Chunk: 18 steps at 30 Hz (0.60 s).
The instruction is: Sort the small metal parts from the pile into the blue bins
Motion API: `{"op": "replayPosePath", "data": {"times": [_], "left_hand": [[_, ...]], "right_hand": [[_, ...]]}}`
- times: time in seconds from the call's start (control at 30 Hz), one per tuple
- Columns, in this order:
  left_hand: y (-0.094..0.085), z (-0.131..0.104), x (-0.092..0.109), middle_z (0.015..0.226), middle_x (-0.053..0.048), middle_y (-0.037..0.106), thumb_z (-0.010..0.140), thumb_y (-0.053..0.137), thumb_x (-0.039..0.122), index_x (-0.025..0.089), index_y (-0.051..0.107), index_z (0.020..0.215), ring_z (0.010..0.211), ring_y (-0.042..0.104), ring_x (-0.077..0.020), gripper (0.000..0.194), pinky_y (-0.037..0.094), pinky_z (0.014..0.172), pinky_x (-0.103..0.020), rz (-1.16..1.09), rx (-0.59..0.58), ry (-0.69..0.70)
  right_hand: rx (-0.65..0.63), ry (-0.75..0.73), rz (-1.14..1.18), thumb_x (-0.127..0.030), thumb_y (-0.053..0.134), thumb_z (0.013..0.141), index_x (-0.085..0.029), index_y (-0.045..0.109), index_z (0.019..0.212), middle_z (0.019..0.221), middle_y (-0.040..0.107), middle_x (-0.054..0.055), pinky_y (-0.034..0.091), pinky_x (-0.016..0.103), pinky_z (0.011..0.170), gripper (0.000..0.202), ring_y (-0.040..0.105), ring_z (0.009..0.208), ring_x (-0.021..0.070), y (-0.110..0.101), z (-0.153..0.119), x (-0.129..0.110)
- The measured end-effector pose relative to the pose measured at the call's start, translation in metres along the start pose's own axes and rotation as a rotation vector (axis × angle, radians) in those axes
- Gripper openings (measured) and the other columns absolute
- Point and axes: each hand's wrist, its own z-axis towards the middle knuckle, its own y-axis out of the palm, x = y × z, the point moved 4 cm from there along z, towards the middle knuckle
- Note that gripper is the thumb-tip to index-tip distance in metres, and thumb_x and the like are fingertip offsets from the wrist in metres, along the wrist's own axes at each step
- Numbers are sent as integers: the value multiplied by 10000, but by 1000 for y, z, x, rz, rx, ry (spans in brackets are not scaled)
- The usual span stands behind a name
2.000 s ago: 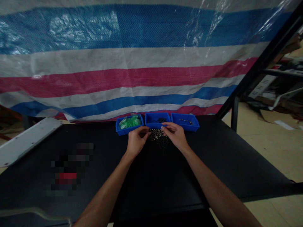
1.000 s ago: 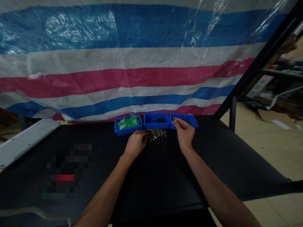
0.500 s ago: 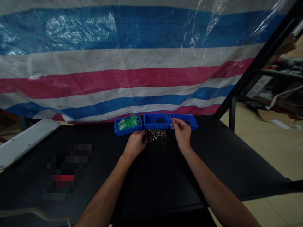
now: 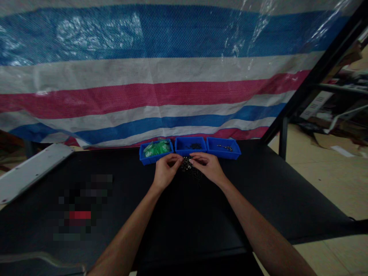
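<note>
A pile of small shiny and dark metal parts (image 4: pixel 193 172) lies on the black table, in front of the blue bins. At its left side is my left hand (image 4: pixel 166 170), thumb and fingertips pinched together on something too small to make out. My right hand (image 4: pixel 209 166) reaches over the pile from the right, its fingers closed in a pinch; what they hold, if anything, is hidden. The middle blue bin (image 4: pixel 190 151) has dark screws in it. A few metal parts lie in the right blue bin (image 4: pixel 230 154). Green plastic packets (image 4: pixel 157 148) fill the left blue bin (image 4: pixel 152 159).
A striped plastic sheet (image 4: pixel 161 94) hangs behind the black table (image 4: pixel 184 230). On the far left sits a white panel (image 4: pixel 34 172). A blurred, pixelated patch covers part of the left tabletop. Black frame posts (image 4: pixel 283 140) stand at the right, with cluttered shelving beyond.
My right hand has moved left from the right bin to the pile. My left hand has shifted slightly, its fingertips now near those of the right hand.
</note>
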Motion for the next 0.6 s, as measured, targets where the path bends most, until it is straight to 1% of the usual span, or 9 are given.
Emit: {"op": "replayPosePath", "data": {"times": [0.1, 0.27, 0.47, 0.6], "left_hand": [[3, -1, 0, 780, -45, 743, 833, 654, 366, 157, 681, 865, 748, 727, -197, 213, 547, 665, -248, -50, -25, -38], [7, -4, 1, 754, -43, 752, 833, 663, 357, 162, 655, 884, 742, 737, -202, 202, 552, 665, -246, -78, -72, -63], [8, -4, 2, 779, -53, 757, 827, 673, 363, 161, 644, 881, 758, 738, -204, 211, 554, 684, -252, -81, -91, -70], [9, -4, 2, 797, -52, 755, 830, 668, 346, 160, 644, 890, 781, 738, -203, 196, 551, 689, -247, -75, -114, -64]], "right_hand": [[-1, -30, -37, -335, 716, 765, -189, 768, 964, 897, 774, 84, 569, 344, 716, 252, 725, 781, 215, 3, -2, -1], [-13, -47, -21, -333, 706, 774, -196, 784, 877, 885, 780, 85, 583, 368, 722, 189, 734, 771, 229, 3, -2, 0], [-69, -20, 15, -315, 719, 766, -185, 779, 920, 898, 785, 86, 593, 378, 761, 211, 747, 798, 235, 6, -3, 0], [-70, -11, 34, -335, 734, 760, -180, 775, 934, 906, 784, 91, 593, 385, 779, 237, 746, 808, 233, 7, -3, 3]]}}
